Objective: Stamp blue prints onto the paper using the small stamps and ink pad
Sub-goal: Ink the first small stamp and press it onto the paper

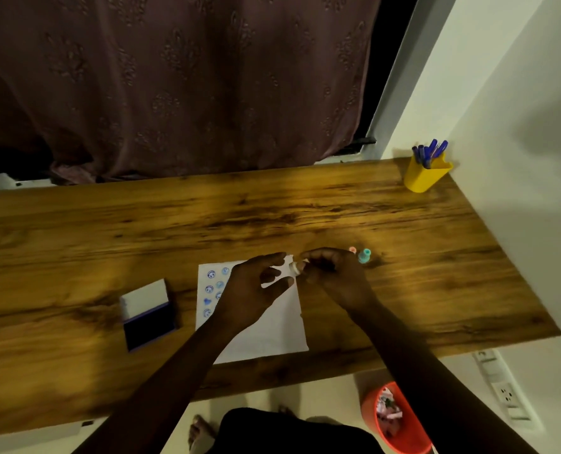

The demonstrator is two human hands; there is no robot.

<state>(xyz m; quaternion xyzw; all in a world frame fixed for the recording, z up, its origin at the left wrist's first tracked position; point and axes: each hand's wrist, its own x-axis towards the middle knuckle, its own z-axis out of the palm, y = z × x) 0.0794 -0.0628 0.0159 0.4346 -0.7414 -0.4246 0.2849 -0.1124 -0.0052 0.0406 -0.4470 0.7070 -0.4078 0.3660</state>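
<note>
A white sheet of paper [272,335] lies on the wooden table [272,211] with several blue prints [211,290] down its left side. An open ink pad [149,317] with a dark blue surface and raised white lid sits left of the paper. My right hand [335,276] pinches a small pale stamp [295,267] above the paper's top edge. My left hand [256,286] hovers beside it with fingers spread, fingertips close to the stamp. A teal stamp [364,256] and a pink stamp [352,250] stand just right of my right hand.
A yellow cup [425,175] with blue pens stands at the table's far right corner against the wall. A curtain hangs behind the table. An orange bin [394,417] sits on the floor below the table's right end, beside wall sockets [505,394].
</note>
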